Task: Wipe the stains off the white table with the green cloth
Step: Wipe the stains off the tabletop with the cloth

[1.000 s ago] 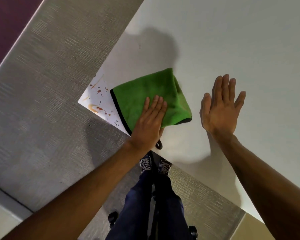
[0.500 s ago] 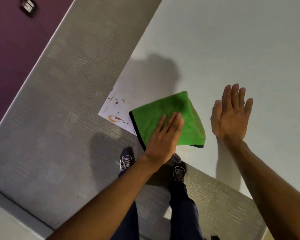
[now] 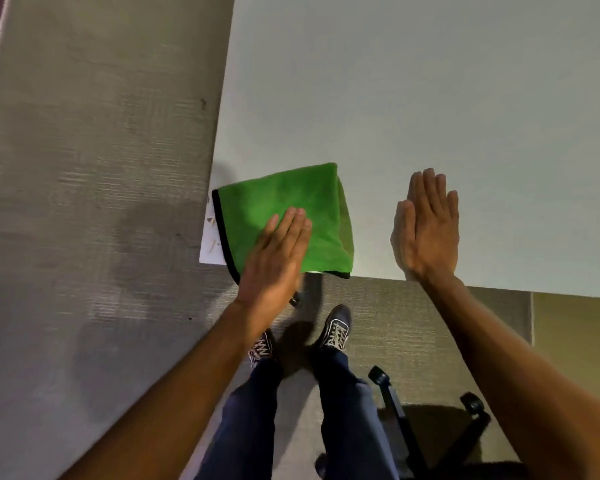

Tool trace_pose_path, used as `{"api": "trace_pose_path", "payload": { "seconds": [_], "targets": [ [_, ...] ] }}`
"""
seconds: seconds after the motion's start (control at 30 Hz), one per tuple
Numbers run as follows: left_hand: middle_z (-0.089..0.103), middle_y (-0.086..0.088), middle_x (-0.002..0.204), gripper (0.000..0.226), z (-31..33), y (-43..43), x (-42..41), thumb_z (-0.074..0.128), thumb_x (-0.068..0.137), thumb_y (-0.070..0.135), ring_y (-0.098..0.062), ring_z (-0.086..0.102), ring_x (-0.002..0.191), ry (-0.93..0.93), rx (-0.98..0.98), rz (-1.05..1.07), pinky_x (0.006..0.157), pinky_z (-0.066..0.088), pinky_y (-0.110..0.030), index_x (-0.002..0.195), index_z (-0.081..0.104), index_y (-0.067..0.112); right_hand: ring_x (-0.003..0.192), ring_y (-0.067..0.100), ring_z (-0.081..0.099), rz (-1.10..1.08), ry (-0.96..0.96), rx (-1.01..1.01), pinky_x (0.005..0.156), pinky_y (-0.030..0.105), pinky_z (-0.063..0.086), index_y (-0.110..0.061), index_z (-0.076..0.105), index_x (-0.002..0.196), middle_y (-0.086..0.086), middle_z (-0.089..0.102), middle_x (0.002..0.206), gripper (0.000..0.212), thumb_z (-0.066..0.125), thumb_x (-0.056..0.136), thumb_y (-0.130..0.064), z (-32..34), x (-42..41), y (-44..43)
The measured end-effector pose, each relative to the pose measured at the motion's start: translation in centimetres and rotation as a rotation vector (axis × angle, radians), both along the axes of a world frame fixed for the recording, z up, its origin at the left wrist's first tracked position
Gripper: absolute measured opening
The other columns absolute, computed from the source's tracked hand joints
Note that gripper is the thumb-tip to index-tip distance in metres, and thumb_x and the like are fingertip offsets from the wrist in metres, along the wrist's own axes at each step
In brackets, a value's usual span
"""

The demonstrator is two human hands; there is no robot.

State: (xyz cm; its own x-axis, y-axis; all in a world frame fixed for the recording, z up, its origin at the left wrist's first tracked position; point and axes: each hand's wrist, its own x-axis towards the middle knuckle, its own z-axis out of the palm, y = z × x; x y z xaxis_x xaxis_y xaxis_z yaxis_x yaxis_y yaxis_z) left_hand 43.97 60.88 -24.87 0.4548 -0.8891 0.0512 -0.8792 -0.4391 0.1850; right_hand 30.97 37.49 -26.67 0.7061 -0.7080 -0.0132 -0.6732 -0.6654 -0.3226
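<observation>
Slid the green cloth [image 3: 284,202] along with the left hand [image 3: 274,258] toward the corner of the white table [image 3: 430,98], hiding most of the stains [image 3: 211,221] that showed before. Presses down on the cloth with the left hand flat, fingers straight and close together, gripping nothing. Lies folded right at the near corner, under the left fingers, with a black trim on the side left of that hand. Leaves only a thin white strip left of the cloth, with a few small brown marks on it. Rests the right hand [image 3: 426,233] flat on the table too, palm down, fingers straight and side by side, thumb tucked close. Sits to the right of the cloth, apart from it, not touching. Stands on grey carpet [image 3: 84,168] below both hands, in dark shoes [image 3: 336,329] with white laces and blue trousers [image 3: 347,410]. Shows black chair legs [image 3: 397,405] with wheels under the right arm.
</observation>
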Motion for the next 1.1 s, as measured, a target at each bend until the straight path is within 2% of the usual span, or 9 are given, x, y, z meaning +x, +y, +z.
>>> {"api": "trace_pose_path", "payload": {
  "seconds": [0.1, 0.37, 0.53, 0.63, 0.73, 0.87, 0.93, 1.0, 1.1],
  "targets": [
    [0.048, -0.023, 0.148, 0.061, 0.2, 2.9, 2.3, 0.048, 0.078, -0.009, -0.036, 0.042, 0.141, 0.004, -0.038, 0.031, 0.116, 0.035, -0.051, 0.139, 0.050, -0.007, 0.161, 0.021, 0.002, 0.012, -0.005, -0.006, 0.131, 0.050, 0.005, -0.011, 0.017, 0.163, 0.006, 0.010, 0.172, 0.058, 0.016, 0.109, -0.032, -0.3, 0.0, 0.1],
    [0.047, -0.027, 0.145, 0.048, 0.3, 4.4, 6.9, 0.060, 0.093, 0.006, -0.041, 0.044, 0.138, 0.093, -0.066, 0.078, 0.116, 0.033, -0.055, 0.137, 0.051, -0.010, 0.160, 0.020, 0.007, -0.009, -0.021, -0.069, 0.131, 0.048, 0.007, -0.012, 0.022, 0.162, 0.006, 0.018, 0.171, 0.057, 0.014, 0.110, -0.036, -1.1, -0.1, 0.1],
    [0.031, -0.017, 0.159, 0.055, 0.3, 0.8, 10.5, 0.052, 0.095, -0.005, -0.029, 0.025, 0.150, 0.132, -0.088, 0.206, 0.125, 0.011, -0.033, 0.149, 0.040, 0.000, 0.160, 0.022, 0.013, -0.006, -0.068, -0.092, 0.131, 0.048, 0.009, -0.011, 0.026, 0.161, 0.008, 0.023, 0.170, 0.056, 0.016, 0.110, -0.033, -1.3, -0.2, 0.0],
    [0.028, -0.018, 0.160, 0.069, 0.7, -0.4, 11.0, 0.057, 0.085, -0.013, -0.031, 0.021, 0.151, 0.172, -0.076, 0.193, 0.126, 0.012, -0.040, 0.150, 0.037, 0.000, 0.160, 0.022, 0.014, -0.005, -0.082, -0.086, 0.131, 0.049, 0.010, -0.012, 0.027, 0.160, 0.007, 0.024, 0.170, 0.055, 0.018, 0.111, -0.032, -1.4, -0.1, 0.0],
    [0.030, -0.021, 0.159, 0.064, 0.5, 0.9, 9.4, 0.059, 0.089, 0.000, -0.035, 0.021, 0.151, 0.196, -0.053, 0.166, 0.126, 0.011, -0.043, 0.149, 0.037, -0.002, 0.159, 0.022, 0.015, -0.014, -0.050, -0.108, 0.130, 0.050, 0.014, -0.011, 0.030, 0.159, 0.008, 0.026, 0.169, 0.060, 0.012, 0.110, -0.039, -1.3, -0.2, -0.2],
    [0.040, -0.029, 0.150, 0.061, 1.0, 3.7, 6.5, 0.043, 0.093, 0.025, -0.043, 0.034, 0.144, 0.203, -0.025, 0.105, 0.123, 0.017, -0.052, 0.142, 0.043, -0.011, 0.159, 0.023, 0.015, 0.004, 0.003, -0.160, 0.130, 0.049, 0.015, -0.010, 0.030, 0.159, 0.010, 0.027, 0.168, 0.064, 0.010, 0.109, -0.044, -1.3, -0.1, -0.3],
    [0.044, -0.031, 0.146, 0.057, 1.5, 5.1, 4.9, 0.056, 0.087, 0.006, -0.046, 0.039, 0.139, 0.203, -0.034, 0.086, 0.119, 0.021, -0.055, 0.139, 0.046, -0.014, 0.159, 0.023, 0.016, 0.007, 0.015, -0.164, 0.129, 0.049, 0.016, -0.010, 0.030, 0.158, 0.010, 0.027, 0.168, 0.065, 0.010, 0.108, -0.047, -1.3, -0.1, -0.4],
    [0.044, -0.032, 0.146, 0.068, 1.5, 6.4, 3.5, 0.064, 0.073, -0.017, -0.047, 0.039, 0.139, 0.202, -0.038, 0.081, 0.118, 0.021, -0.058, 0.139, 0.046, -0.014, 0.158, 0.024, 0.019, 0.008, 0.023, -0.183, 0.128, 0.050, 0.020, -0.010, 0.031, 0.157, 0.010, 0.030, 0.167, 0.065, 0.011, 0.108, -0.048, -1.4, -0.1, -0.5],
    [0.043, -0.032, 0.146, 0.074, 1.5, 6.9, 3.5, 0.067, 0.069, -0.023, -0.047, 0.038, 0.139, 0.203, -0.024, 0.069, 0.117, 0.024, -0.060, 0.139, 0.045, -0.014, 0.158, 0.025, 0.020, 0.009, 0.044, -0.210, 0.127, 0.050, 0.021, -0.009, 0.030, 0.157, 0.012, 0.030, 0.167, 0.064, 0.014, 0.109, -0.048, -1.5, -0.1, -0.6]
  ]
}}
